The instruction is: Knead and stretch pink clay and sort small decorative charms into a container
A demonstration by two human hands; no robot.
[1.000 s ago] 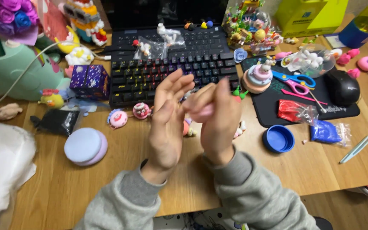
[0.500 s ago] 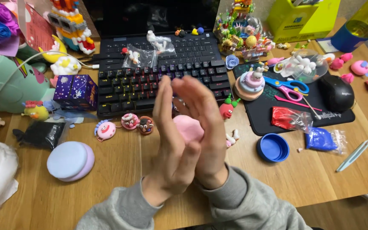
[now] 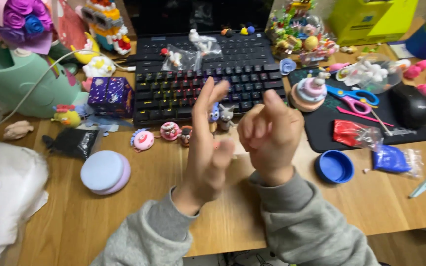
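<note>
The left hand (image 3: 208,152) is raised above the wooden bench (image 3: 124,216), palm turned toward the right, fingers straight and spread, its grip wide open and empty. The right hand (image 3: 270,135) is raised just beside it, apart, fingers curled into a loose fist; whether it holds anything cannot be told. Behind them lies the black keyboard (image 3: 198,91) with small clay figures (image 3: 173,132) along its near edge. Bare wood lies below the grey sleeves; a blue round lid (image 3: 334,166) sits to the right.

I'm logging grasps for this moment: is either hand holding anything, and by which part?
It cannot be told. The left hand is open, nothing visible in it; the right hand is curled shut, and whatever may be inside is hidden.
</note>
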